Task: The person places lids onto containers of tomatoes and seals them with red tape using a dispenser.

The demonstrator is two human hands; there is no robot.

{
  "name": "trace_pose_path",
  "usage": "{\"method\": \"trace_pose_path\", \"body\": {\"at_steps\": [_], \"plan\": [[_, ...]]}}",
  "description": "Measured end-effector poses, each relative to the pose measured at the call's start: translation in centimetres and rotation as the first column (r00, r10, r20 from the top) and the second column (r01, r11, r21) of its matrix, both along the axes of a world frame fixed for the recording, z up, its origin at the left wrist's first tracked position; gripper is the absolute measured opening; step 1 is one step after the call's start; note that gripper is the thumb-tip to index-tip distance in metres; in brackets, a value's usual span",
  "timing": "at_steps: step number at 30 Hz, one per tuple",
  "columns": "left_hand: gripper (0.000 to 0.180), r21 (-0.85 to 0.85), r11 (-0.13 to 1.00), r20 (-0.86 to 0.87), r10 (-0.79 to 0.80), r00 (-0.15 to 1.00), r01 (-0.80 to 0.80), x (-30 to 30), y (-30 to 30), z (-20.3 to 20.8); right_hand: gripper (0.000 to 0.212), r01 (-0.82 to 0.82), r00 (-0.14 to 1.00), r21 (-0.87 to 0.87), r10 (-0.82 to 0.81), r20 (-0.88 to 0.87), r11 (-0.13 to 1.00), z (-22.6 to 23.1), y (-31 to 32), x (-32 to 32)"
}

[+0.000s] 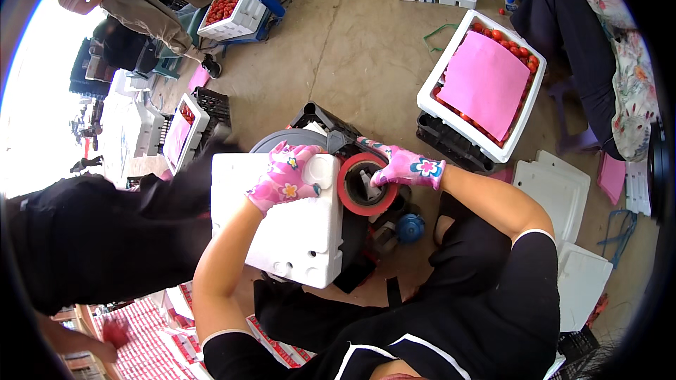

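Observation:
In a pink floral glove, my left hand [285, 177] lies on a white foam box [282, 236], fingers spread over its surface near the far right corner. My right hand [408, 167], gloved the same way, grips a tape dispenser [345, 143] that carries a large red-rimmed roll of tape [347, 200]. The dispenser's dark head is against the box's far right corner. Part of the thumb is inside the roll's core. Whether tape sticks to the box cannot be made out.
Right of me stands an open foam box [426, 98] of red tomatoes under a pink sheet [487, 84], on a black crate [451, 142]. Foam lids [553, 193] lie nearby. A person in dark clothes [113, 239] is close on my left; another sits at far right [577, 63].

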State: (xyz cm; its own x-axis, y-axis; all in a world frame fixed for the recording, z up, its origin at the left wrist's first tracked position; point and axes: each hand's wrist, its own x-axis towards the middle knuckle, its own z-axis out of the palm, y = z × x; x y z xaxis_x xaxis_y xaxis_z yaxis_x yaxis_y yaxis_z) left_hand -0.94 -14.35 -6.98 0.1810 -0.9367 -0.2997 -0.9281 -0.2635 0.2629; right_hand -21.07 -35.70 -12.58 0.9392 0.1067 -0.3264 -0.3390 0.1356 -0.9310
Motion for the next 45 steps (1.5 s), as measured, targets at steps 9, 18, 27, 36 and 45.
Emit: {"method": "trace_pose_path", "body": {"at_steps": [9, 18, 27, 36, 45], "plan": [[0.064, -0.023, 0.806, -0.151, 0.582, 0.799, -0.591, 7.1, 1.0, -2.0, 0.093, -0.091, 0.977, -0.051, 0.099, 0.188, 0.995, 0.2, -1.5, -9.4], [0.078, -0.535, 0.729, -0.293, 0.314, 0.903, -0.427, 4.7, 4.5, -3.4, 0.051, 0.088, 0.996, 0.404, -0.08, -0.037, 0.91, 1.5, -0.5, -0.8], [0.07, -0.732, 0.549, 0.19, 0.733, 0.653, -0.403, -19.2, 19.2, -7.8, 0.047, -0.136, 0.989, 0.338, 0.108, 0.101, 0.931, 0.5, 11.4, 9.7], [0.07, -0.679, 0.519, 0.098, 0.765, 0.637, -0.519, -18.7, 18.3, -9.4, 0.042, -0.097, 0.991, 0.351, 0.057, 0.125, 0.931, 0.7, 16.5, 9.6], [0.03, -0.764, 0.479, -0.041, 0.633, 0.773, -0.433, -16.6, 21.9, 1.0, 0.03, -0.096, 0.989, 0.345, 0.052, 0.136, 0.934, 10.3, 12.9, -0.8]]}}
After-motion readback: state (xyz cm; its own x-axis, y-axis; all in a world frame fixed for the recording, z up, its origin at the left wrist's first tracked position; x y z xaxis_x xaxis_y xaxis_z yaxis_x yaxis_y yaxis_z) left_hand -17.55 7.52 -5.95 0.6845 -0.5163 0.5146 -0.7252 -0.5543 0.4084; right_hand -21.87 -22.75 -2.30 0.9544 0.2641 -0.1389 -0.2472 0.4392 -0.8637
